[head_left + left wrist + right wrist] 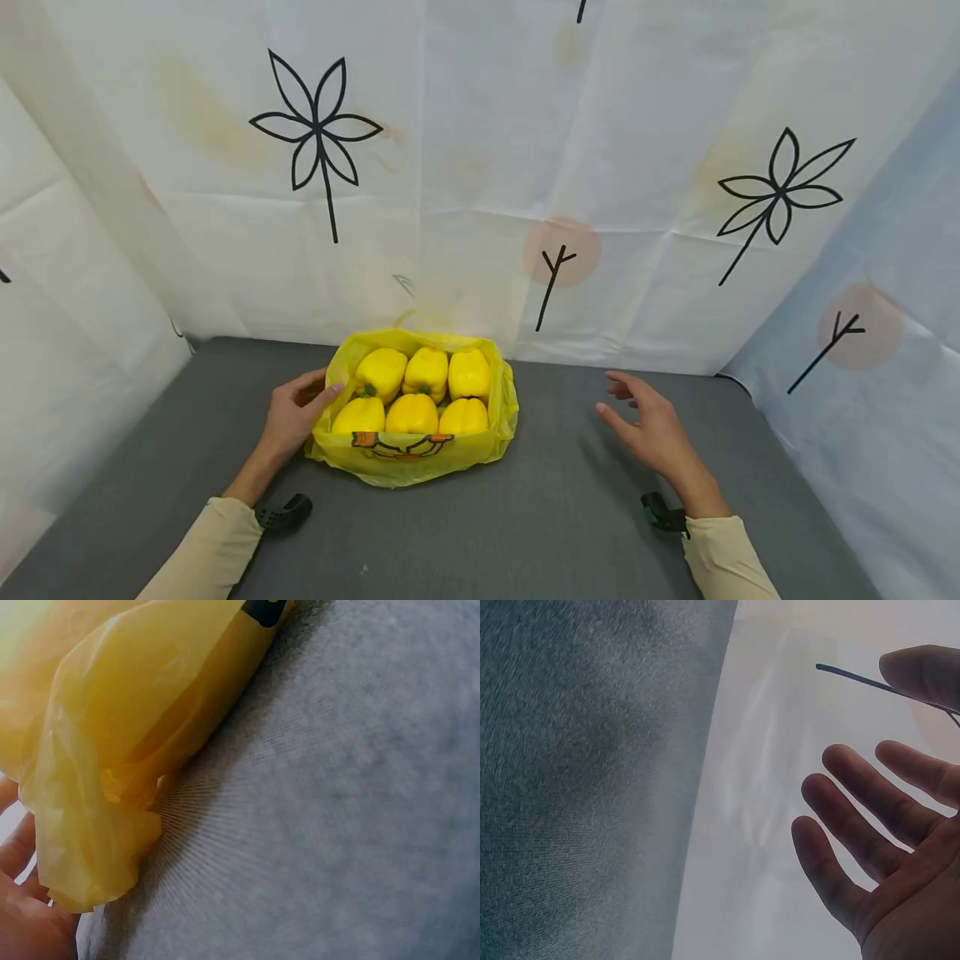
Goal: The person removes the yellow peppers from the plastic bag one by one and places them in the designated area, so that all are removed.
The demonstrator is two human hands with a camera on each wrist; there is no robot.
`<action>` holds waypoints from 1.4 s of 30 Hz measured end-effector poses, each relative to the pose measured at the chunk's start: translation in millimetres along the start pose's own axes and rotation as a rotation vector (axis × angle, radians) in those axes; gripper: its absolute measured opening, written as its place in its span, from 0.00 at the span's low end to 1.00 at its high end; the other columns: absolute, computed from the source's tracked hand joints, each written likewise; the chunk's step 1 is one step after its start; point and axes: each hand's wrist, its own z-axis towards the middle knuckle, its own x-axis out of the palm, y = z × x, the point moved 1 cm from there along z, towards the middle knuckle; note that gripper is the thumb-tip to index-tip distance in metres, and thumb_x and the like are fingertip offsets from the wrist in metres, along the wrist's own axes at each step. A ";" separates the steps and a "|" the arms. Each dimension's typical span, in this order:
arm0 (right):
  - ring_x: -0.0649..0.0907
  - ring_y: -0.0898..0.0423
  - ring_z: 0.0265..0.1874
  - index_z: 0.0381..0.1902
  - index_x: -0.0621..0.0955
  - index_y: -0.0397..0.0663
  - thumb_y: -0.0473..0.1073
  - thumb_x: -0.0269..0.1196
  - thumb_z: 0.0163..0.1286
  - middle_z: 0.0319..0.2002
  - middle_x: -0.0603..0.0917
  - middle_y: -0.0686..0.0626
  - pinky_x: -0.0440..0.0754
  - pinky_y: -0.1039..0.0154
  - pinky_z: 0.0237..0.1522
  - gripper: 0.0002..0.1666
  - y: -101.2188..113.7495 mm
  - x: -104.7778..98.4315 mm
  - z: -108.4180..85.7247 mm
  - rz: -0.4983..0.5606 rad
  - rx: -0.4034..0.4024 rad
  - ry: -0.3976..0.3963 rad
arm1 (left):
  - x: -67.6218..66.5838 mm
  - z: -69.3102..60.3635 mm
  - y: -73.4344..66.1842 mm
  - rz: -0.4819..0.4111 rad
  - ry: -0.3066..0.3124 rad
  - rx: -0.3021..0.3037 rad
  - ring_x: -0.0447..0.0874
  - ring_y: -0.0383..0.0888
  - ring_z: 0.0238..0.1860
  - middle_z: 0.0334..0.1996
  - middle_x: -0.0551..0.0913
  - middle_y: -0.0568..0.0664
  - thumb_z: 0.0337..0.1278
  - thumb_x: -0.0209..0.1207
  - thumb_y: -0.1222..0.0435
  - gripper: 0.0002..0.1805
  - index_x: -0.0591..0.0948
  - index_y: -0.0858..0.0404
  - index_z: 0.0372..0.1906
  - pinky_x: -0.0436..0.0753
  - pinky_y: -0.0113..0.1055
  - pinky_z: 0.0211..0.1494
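Observation:
A yellow plastic bag (405, 468) stands on the grey table with its mouth spread wide. Several yellow bell peppers (412, 414) lie inside in two rows; a green stem shows on one. At the bag's left side is my left hand (291, 417), its thumb at the rim and its fingers loosely bent beside the plastic. The left wrist view shows the hand (26, 904) partly behind a crumpled corner of the bag (90, 832). My right hand (651, 429) hovers over the table, apart from the bag, fingers spread and holding nothing (900, 855).
The grey table (525, 542) extends around the bag and under both arms. A white curtain (465, 167) with leaf and twig drawings hangs along the back edge, close behind the bag, and white cloth also stands on both sides.

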 end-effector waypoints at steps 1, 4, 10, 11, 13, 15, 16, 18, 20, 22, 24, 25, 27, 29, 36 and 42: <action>0.80 0.39 0.55 0.69 0.72 0.40 0.43 0.67 0.72 0.55 0.82 0.37 0.77 0.39 0.55 0.32 0.6 0.2 0.1 0.004 -0.002 0.001 | -0.3 -0.1 1.3 0.002 -0.001 0.004 0.81 0.27 0.45 0.48 0.82 0.36 0.71 0.61 0.66 0.23 0.77 0.74 0.65 0.82 0.24 0.43; 0.80 0.39 0.55 0.69 0.72 0.40 0.42 0.67 0.72 0.54 0.82 0.37 0.78 0.39 0.55 0.31 2.6 0.8 0.8 0.007 -0.008 0.006 | -1.0 -0.6 4.0 0.010 0.002 0.018 0.81 0.27 0.44 0.48 0.82 0.37 0.71 0.61 0.67 0.22 0.77 0.74 0.64 0.82 0.23 0.43; 0.80 0.40 0.55 0.69 0.73 0.41 0.43 0.67 0.72 0.55 0.82 0.38 0.78 0.39 0.55 0.31 9.4 0.2 2.2 0.017 -0.026 0.009 | -1.4 -0.9 4.1 0.011 0.006 0.023 0.81 0.27 0.44 0.49 0.83 0.45 0.72 0.60 0.67 0.22 0.78 0.74 0.64 0.82 0.23 0.44; 0.80 0.40 0.55 0.69 0.73 0.40 0.43 0.68 0.72 0.55 0.82 0.38 0.78 0.39 0.55 0.31 10.9 -0.2 2.5 0.021 -0.035 0.009 | -1.4 -0.9 3.7 0.011 0.006 0.022 0.81 0.27 0.44 0.50 0.83 0.46 0.72 0.60 0.67 0.22 0.77 0.73 0.64 0.81 0.23 0.44; 0.80 0.40 0.55 0.69 0.73 0.40 0.42 0.68 0.72 0.55 0.82 0.38 0.78 0.39 0.55 0.31 14.6 -1.0 2.8 0.030 -0.052 0.008 | -1.2 -1.2 3.0 0.012 0.009 0.019 0.80 0.26 0.45 0.51 0.83 0.50 0.72 0.60 0.67 0.22 0.77 0.73 0.65 0.81 0.23 0.44; 0.80 0.41 0.55 0.68 0.73 0.40 0.41 0.68 0.71 0.55 0.82 0.39 0.79 0.39 0.54 0.31 19.1 -1.6 3.6 0.034 -0.073 0.006 | -0.8 -1.5 2.4 0.014 0.011 0.014 0.80 0.26 0.45 0.53 0.83 0.55 0.72 0.60 0.67 0.22 0.77 0.72 0.65 0.81 0.23 0.44; 0.80 0.41 0.55 0.68 0.73 0.40 0.41 0.68 0.71 0.55 0.82 0.39 0.79 0.40 0.54 0.31 21.8 -1.5 4.1 0.034 -0.082 0.008 | -0.6 -1.6 2.1 0.017 0.012 0.013 0.80 0.26 0.45 0.53 0.82 0.57 0.72 0.60 0.67 0.22 0.77 0.72 0.65 0.81 0.23 0.44; 0.80 0.41 0.55 0.68 0.74 0.40 0.41 0.68 0.71 0.55 0.82 0.39 0.79 0.41 0.54 0.31 27.7 -0.5 5.3 0.041 -0.099 0.013 | -0.3 -1.7 1.5 0.017 0.014 0.011 0.80 0.27 0.45 0.54 0.82 0.60 0.72 0.60 0.67 0.22 0.77 0.72 0.65 0.81 0.23 0.44; 0.80 0.42 0.56 0.68 0.74 0.39 0.41 0.68 0.71 0.56 0.81 0.40 0.79 0.41 0.54 0.31 34.6 1.6 7.5 0.051 -0.116 0.024 | -0.3 -1.8 1.2 0.017 0.014 0.010 0.81 0.27 0.45 0.53 0.82 0.61 0.72 0.60 0.66 0.22 0.77 0.72 0.65 0.81 0.23 0.44; 0.80 0.42 0.56 0.68 0.74 0.40 0.42 0.69 0.71 0.57 0.81 0.40 0.79 0.41 0.55 0.31 42.2 4.8 10.3 0.068 -0.125 0.039 | -0.6 -1.8 1.2 0.019 0.014 0.008 0.81 0.28 0.45 0.53 0.82 0.60 0.72 0.60 0.66 0.22 0.77 0.72 0.65 0.81 0.23 0.44; 0.79 0.43 0.57 0.68 0.74 0.40 0.42 0.69 0.70 0.57 0.81 0.41 0.79 0.41 0.55 0.32 50.1 8.0 13.8 0.089 -0.138 0.049 | -1.0 -2.4 1.9 0.025 0.014 0.004 0.80 0.27 0.45 0.53 0.82 0.59 0.72 0.60 0.66 0.22 0.77 0.72 0.65 0.81 0.23 0.44; 0.79 0.44 0.57 0.68 0.74 0.40 0.43 0.69 0.70 0.58 0.81 0.41 0.79 0.42 0.55 0.32 54.4 9.3 15.8 0.098 -0.146 0.052 | -1.2 -2.7 2.3 0.029 0.015 0.003 0.80 0.27 0.45 0.53 0.82 0.59 0.72 0.60 0.66 0.22 0.77 0.72 0.66 0.81 0.23 0.44; 0.79 0.45 0.57 0.69 0.74 0.42 0.43 0.69 0.70 0.58 0.81 0.42 0.79 0.42 0.56 0.32 63.6 11.8 20.2 0.124 -0.168 0.059 | -1.3 -3.4 2.7 0.032 0.017 -0.003 0.80 0.27 0.45 0.54 0.82 0.60 0.72 0.60 0.66 0.23 0.77 0.72 0.66 0.81 0.23 0.44; 0.79 0.45 0.57 0.69 0.74 0.43 0.43 0.69 0.71 0.59 0.81 0.43 0.79 0.43 0.56 0.32 73.8 13.5 24.7 0.152 -0.193 0.067 | -1.4 -3.5 3.3 0.036 0.020 -0.006 0.80 0.26 0.45 0.55 0.81 0.62 0.72 0.60 0.66 0.23 0.76 0.72 0.66 0.81 0.22 0.44; 0.79 0.47 0.57 0.69 0.74 0.43 0.42 0.67 0.72 0.60 0.80 0.42 0.79 0.47 0.57 0.30 107.5 22.6 38.3 0.228 -0.286 0.093 | -0.5 -0.9 2.5 0.030 0.022 -0.006 0.80 0.27 0.45 0.56 0.80 0.66 0.72 0.60 0.66 0.23 0.76 0.72 0.66 0.80 0.22 0.45; 0.79 0.48 0.60 0.68 0.75 0.43 0.44 0.70 0.70 0.61 0.79 0.44 0.77 0.49 0.61 0.32 127.9 35.4 42.8 0.319 -0.301 0.100 | 0.8 -1.7 2.8 0.021 0.031 -0.001 0.80 0.27 0.45 0.56 0.80 0.67 0.72 0.60 0.67 0.22 0.77 0.72 0.66 0.81 0.22 0.45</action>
